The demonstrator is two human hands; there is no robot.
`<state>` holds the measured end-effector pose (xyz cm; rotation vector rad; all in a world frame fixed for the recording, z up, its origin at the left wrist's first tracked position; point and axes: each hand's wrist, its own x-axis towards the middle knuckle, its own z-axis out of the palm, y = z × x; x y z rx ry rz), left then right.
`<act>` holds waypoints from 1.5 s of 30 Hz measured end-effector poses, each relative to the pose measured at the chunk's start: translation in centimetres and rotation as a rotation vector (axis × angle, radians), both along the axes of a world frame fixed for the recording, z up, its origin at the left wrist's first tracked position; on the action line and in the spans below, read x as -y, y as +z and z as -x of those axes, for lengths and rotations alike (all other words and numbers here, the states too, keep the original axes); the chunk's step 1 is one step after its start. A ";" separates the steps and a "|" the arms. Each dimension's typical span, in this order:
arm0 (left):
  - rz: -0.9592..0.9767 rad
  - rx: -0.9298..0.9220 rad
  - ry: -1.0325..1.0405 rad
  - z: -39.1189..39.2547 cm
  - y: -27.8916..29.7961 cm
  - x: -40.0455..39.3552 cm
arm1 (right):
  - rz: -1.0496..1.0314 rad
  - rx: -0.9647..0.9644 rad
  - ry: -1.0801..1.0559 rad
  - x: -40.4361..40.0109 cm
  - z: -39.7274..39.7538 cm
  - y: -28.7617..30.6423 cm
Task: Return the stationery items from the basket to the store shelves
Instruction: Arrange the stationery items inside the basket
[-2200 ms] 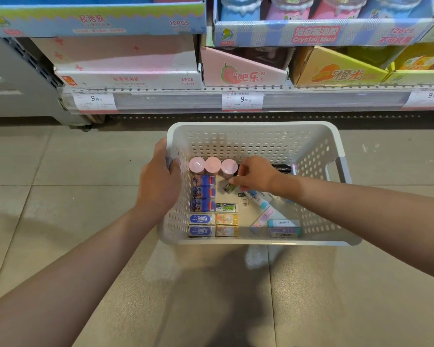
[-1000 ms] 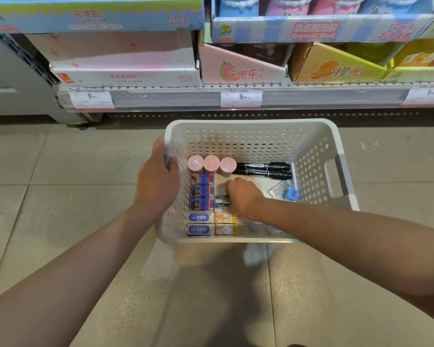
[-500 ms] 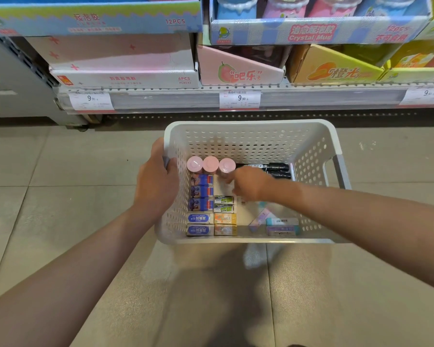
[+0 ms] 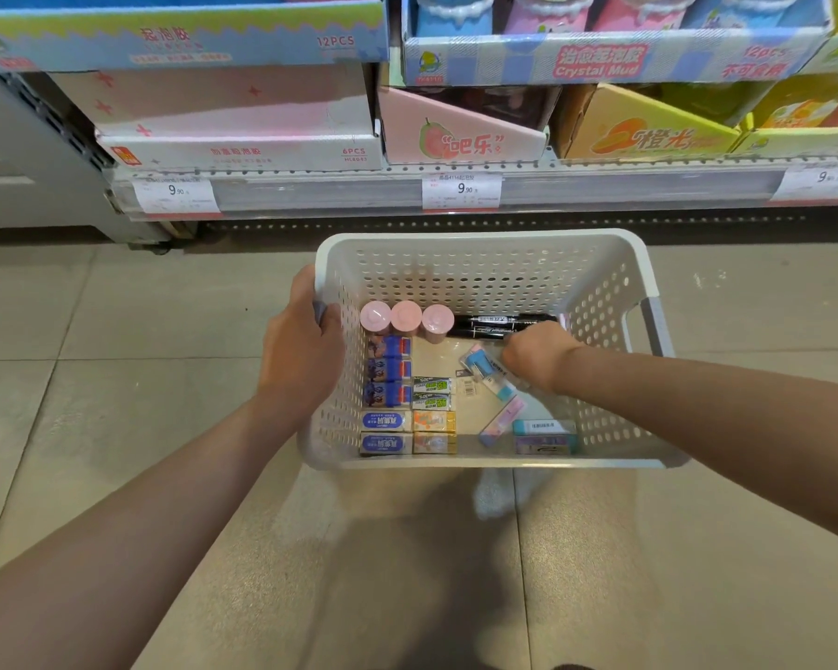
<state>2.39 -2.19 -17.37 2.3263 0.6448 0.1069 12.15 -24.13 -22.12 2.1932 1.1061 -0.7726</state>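
Basket point(image 4: 485, 249) still full, nothing visibly shelved. Left hand point(image 4: 301, 350) grip holds basket rim; right hand point(image 4: 535, 355) reaches black markers point(image 4: 499, 326), grip unclear.

basket point(image 4: 480, 278): white, perforated | caps point(image 4: 406, 315): pink | markers point(image 4: 499, 326): black | floor tiles point(image 4: 117, 379): beige | display box point(image 4: 460, 133): pink, peach print

Head camera, looking forward-down, close over basket point(image 4: 480, 263); shelves point(image 4: 456, 191) beyond, possibly near.

Matt perforated plastic basket point(image 4: 480, 278), glossy cardboard display boxes point(image 4: 233, 147), smooth floor tiles point(image 4: 117, 331)
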 end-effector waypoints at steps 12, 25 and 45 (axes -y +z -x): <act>0.001 0.000 0.000 0.0 0.0 0.0 | -0.848 -0.497 -0.934 -2.0 -0.5 2.7; 0.000 0.008 -0.007 0.0 0.1 0.1 | -0.771 -0.214 -0.703 -4.3 1.3 -1.8; 0.025 -0.013 0.007 0.1 0.3 0.0 | -0.657 -0.332 -0.478 -3.2 0.7 -1.3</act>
